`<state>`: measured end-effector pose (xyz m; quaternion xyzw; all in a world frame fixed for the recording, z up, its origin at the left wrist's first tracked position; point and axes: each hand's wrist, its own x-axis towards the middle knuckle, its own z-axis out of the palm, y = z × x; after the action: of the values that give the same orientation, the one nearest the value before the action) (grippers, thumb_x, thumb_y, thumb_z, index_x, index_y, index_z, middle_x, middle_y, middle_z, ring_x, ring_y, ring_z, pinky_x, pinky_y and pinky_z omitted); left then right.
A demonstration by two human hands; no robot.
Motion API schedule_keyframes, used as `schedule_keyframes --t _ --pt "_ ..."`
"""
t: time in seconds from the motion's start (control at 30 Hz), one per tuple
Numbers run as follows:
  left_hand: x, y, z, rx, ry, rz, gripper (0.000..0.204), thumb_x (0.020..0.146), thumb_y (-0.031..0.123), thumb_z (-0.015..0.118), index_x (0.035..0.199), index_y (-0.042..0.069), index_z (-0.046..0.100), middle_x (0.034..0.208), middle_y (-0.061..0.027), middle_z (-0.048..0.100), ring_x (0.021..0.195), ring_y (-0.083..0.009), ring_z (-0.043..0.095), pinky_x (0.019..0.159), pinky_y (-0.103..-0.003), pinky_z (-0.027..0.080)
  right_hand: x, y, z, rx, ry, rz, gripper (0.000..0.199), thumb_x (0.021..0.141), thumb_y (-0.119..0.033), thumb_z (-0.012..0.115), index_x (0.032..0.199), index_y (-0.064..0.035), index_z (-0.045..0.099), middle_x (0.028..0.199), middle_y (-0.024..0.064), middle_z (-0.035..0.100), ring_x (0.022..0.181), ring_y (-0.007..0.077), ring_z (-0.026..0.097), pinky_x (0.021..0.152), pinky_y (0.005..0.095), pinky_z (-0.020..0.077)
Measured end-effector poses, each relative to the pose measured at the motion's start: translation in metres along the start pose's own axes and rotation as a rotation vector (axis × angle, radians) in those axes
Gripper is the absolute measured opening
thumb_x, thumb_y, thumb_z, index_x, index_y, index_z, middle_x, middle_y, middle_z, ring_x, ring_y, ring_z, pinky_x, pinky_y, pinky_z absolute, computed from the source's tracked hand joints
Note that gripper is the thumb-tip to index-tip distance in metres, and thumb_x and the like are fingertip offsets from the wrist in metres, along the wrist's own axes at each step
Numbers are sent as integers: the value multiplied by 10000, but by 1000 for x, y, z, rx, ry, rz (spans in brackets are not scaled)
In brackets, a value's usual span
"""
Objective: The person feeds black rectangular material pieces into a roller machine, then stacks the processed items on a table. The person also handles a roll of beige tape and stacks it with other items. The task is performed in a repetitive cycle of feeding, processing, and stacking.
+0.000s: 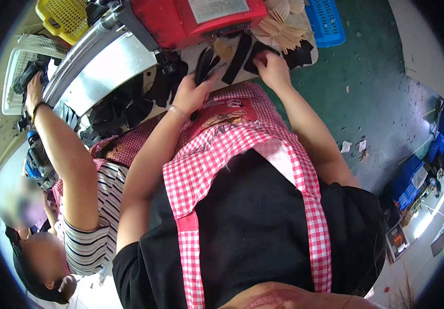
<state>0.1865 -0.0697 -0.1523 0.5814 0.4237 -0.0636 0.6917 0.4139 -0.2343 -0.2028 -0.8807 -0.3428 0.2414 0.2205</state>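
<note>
My left hand point(193, 93) is closed around a bunch of thin black pieces point(205, 64) that stick up past the fingers; their exact kind is hard to make out. To its right, a straight black strip point(237, 58) lies on the light worktable point(186, 55). My right hand point(273, 71) pinches a flat black piece of material point(255, 57) at the table's near edge. Between the hands, near the red machine, is a small tan piece point(223, 50).
A red machine point(175, 23) stands at the far side, beside a metal rail point(85, 51). Cream pieces point(278, 31) lie fanned near a blue basket point(326, 23). At left, a co-worker's hand point(34, 92) reaches into a white basket point(11, 95). Black pieces point(121, 110) lie between us.
</note>
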Motion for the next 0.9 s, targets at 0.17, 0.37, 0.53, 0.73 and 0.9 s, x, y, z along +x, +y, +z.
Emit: schedule_keyframes --t 0.17,0.37,0.53,0.73,0.9 --pt "60 -15 46 331 278 301 494 862 426 748 1121 23 629 1076 -257 698 1039 -453 656 866 -502 529 26 -54 12 -272 206 -141 409 906 -176 597 1299 -96 515 1233 201 598 1052 393 664 751 518 572" --pt "81 -21 64 377 279 242 455 862 330 741 1169 20 610 1056 -248 709 1033 -424 682 889 -477 536 40 -50 22 -365 95 -49 333 940 -178 504 1263 -101 481 1126 175 620 909 418 701 702 559 566" --pt "87 -21 69 339 317 285 427 822 270 775 1128 25 605 1045 -262 694 1022 -459 658 868 -515 531 36 -46 18 -392 159 -153 347 914 -170 540 1253 -112 496 1131 157 633 920 419 701 709 548 561" --pt "65 -2 60 315 264 353 524 793 300 810 1182 30 587 1108 -229 706 1040 -423 681 895 -472 541 25 -65 -10 -272 72 -129 290 861 -131 649 1146 -80 654 1122 145 685 928 374 700 769 486 572" --pt "21 11 47 251 162 492 500 748 226 811 1139 38 564 1095 -244 688 1049 -439 659 915 -492 529 -3 -81 -45 616 -331 143 346 919 -246 696 1196 -40 690 1108 127 720 990 226 685 843 376 556"
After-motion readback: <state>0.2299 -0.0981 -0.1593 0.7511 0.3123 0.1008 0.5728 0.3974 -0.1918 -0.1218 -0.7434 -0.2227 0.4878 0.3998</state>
